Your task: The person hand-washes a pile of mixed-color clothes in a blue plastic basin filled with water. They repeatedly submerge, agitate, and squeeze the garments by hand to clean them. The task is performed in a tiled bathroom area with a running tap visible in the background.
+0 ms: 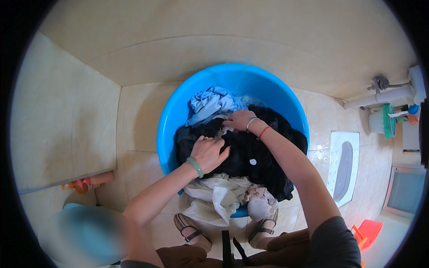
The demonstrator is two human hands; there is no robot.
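A big blue basin (166, 129) on the floor holds laundry. My left hand (208, 154), with a green bangle on its wrist, has its fingers curled into a black garment (241, 154) lying across the middle. Just beyond it, my right hand (241, 119) closes on a small pale cloth (226, 130) amid the dark fabric; its fingertips are partly hidden. Bunched light blue cloth (212, 105) sits at the basin's far left. White cloth (219, 194) and a pale pinkish cloth (261, 201) hang over the near rim. A white round spot (253, 162) shows on the black garment.
To the right, a squat toilet (344, 167) is set in the tiled floor, with a white and green bucket (382, 123) beyond. A red plastic item (370, 232) stands at the lower right. Bottles (89, 182) lie at left, above a blurred light blue object (85, 234).
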